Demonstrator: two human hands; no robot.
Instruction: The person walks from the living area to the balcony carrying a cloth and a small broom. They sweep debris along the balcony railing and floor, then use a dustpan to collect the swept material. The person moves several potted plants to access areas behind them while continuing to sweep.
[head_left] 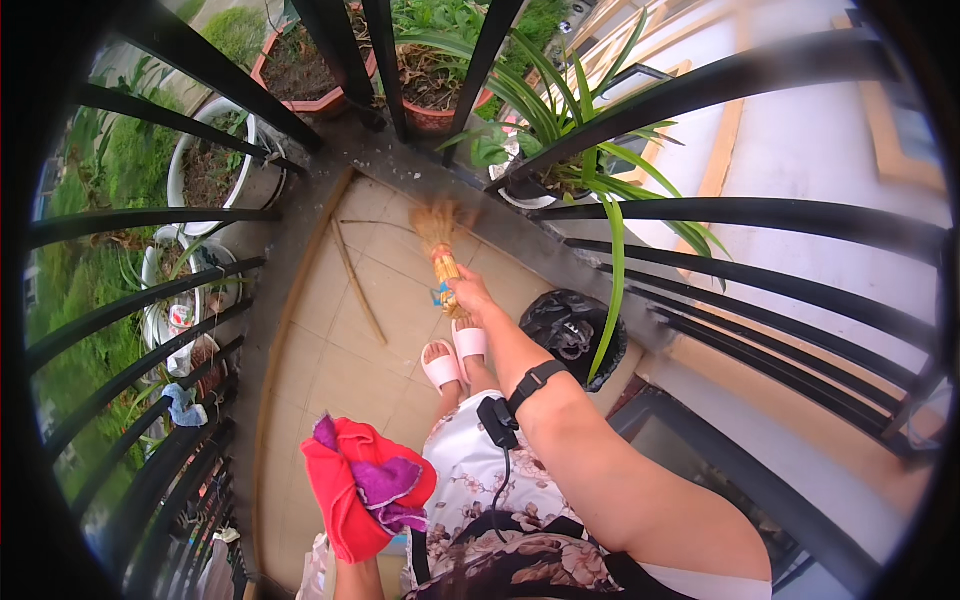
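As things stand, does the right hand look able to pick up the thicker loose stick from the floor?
Probably not yet: the right hand is closed around a small broom. The way across the floor to the thicker stick looks open, though.

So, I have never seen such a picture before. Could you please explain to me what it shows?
Gladly. There is no machine, only a person's two bare hands. A wide fisheye camera on the person's head looks down, so straight edges bend near the rim. The right hand grips a short straw broom. The left hand is hidden by a bunched red and purple cloth, so its grip cannot be seen. On the tiled floor are a thin stick, a black plastic bag and pink slippers on the person's feet. Black railings surround it.
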